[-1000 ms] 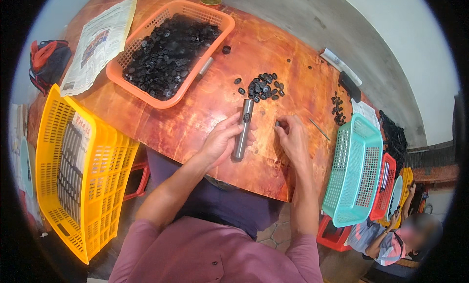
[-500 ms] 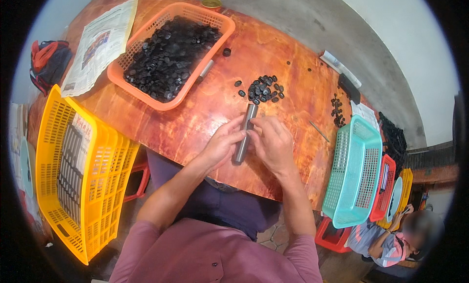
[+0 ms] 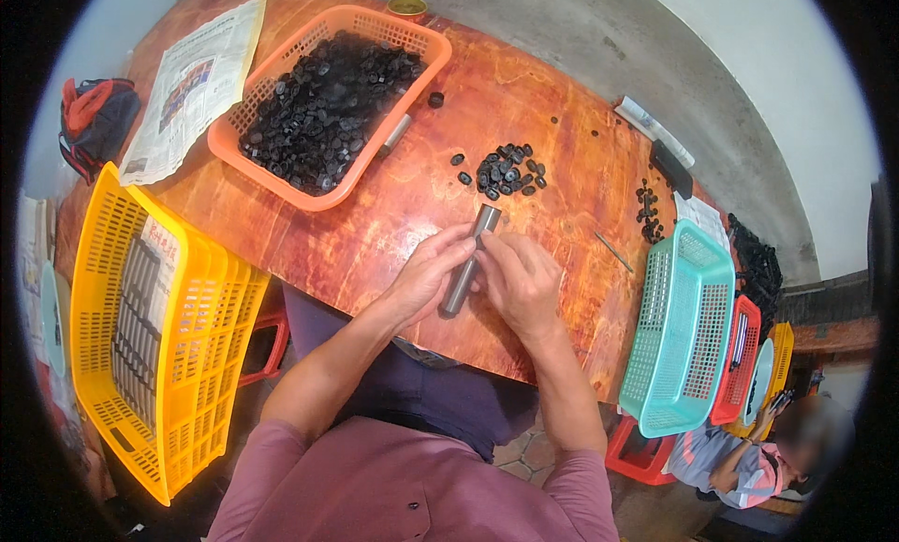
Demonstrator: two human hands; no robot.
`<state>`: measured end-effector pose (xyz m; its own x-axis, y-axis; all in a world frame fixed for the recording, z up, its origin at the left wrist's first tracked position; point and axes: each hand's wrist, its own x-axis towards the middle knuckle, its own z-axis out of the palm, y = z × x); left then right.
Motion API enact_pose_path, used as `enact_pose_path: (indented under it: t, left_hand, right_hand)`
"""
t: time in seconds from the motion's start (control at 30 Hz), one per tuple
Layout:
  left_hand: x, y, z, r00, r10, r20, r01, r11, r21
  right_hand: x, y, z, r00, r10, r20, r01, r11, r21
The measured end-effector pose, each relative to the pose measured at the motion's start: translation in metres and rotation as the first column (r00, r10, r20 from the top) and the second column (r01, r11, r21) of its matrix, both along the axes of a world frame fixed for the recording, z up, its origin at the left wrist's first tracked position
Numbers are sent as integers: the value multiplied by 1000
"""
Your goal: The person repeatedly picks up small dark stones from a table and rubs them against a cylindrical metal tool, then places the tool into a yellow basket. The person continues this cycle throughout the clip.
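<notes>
Over the last second, my right hand point(image 3: 526, 280) has come in from the right, where it was well apart from the grey metal tube point(image 3: 458, 293), to meet it; the tube's upper end has dipped a little toward me and leans further right. My left hand point(image 3: 423, 269) stays half curled about the tube, thumb along the near face and fingers behind, keeping it gripped at a slant. My right fingers are bent in against the tube's right side near its upper part; how tightly the tips are closed, or whether a small piece is between them, I cannot tell, as my own knuckles hide it. The tube is over the near part of the tabletop point(image 3: 524, 83), its upper end just below a loose pile of small black pieces point(image 3: 507, 171). Whether its lower end touches the wood, I can't make out.

To the left, beyond my hands, an orange basket point(image 3: 323, 202) holds a heap of more black pieces, with a newspaper point(image 3: 192, 102) beside it. A thin rod point(image 3: 613, 252) lies to my right, near a turquoise basket point(image 3: 646, 355). At my left stands a yellow crate point(image 3: 201, 299); far right, another person point(image 3: 749, 476) sits.
</notes>
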<state>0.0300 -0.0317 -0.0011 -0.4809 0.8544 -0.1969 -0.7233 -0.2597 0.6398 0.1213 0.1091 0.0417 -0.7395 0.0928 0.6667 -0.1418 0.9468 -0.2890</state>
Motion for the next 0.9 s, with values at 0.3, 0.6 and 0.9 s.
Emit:
enact_pose_path:
  t: [0.3,0.6,0.9]
  left_hand:
    - [-3,-6,3,998,-70,-1,70,996,-58]
    - [-6,3,18,987,-159,7,156,957,-245]
    - [-4,11,24,967,-235,-92,197,931,-308]
  right_hand:
    - [12,5,7,992,8,124,56,862,-504]
    - [25,21,-19,972,-23,234,164,776,-609]
    - [24,27,-38,975,35,218,170,513,-841]
